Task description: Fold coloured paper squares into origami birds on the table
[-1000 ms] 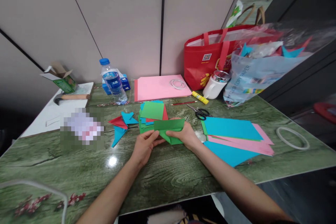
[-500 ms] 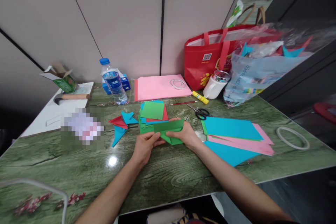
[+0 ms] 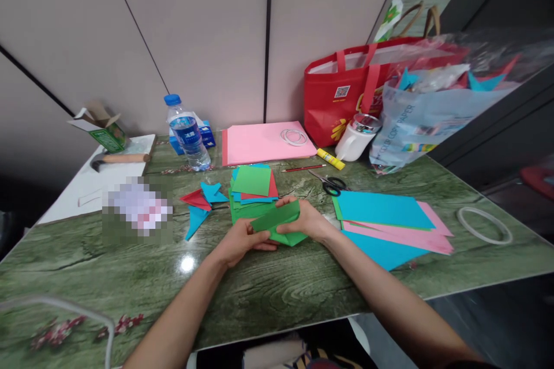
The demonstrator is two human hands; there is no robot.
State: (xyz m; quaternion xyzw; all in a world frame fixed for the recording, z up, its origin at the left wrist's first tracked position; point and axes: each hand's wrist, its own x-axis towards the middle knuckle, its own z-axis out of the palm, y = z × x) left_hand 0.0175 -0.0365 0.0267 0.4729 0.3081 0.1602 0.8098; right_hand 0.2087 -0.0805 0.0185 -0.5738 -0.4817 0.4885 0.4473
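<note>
Between my two hands is a partly folded piece of green paper (image 3: 277,218), held just above the table. My left hand (image 3: 243,241) pinches its left end, thumb on the near side. At the right end, my right hand (image 3: 303,220) grips it with the thumb across the front and fingers behind. A stack of small coloured paper squares (image 3: 253,181), green on top with red and blue below, lies just beyond. To the left rests a folded red and blue paper shape (image 3: 202,204).
Right of my hands lie blue and pink sheets (image 3: 385,210) and black-handled scissors (image 3: 332,185). Behind are a pencil (image 3: 303,168), glue stick (image 3: 331,159), white mug (image 3: 358,137), red bag (image 3: 324,98) and water bottle (image 3: 189,135). A hammer (image 3: 125,158) lies far left.
The green paper has tilted, its left end dropping slightly toward me. My left hand has shifted a little down, and the right fingers have moved further over the paper's back.
</note>
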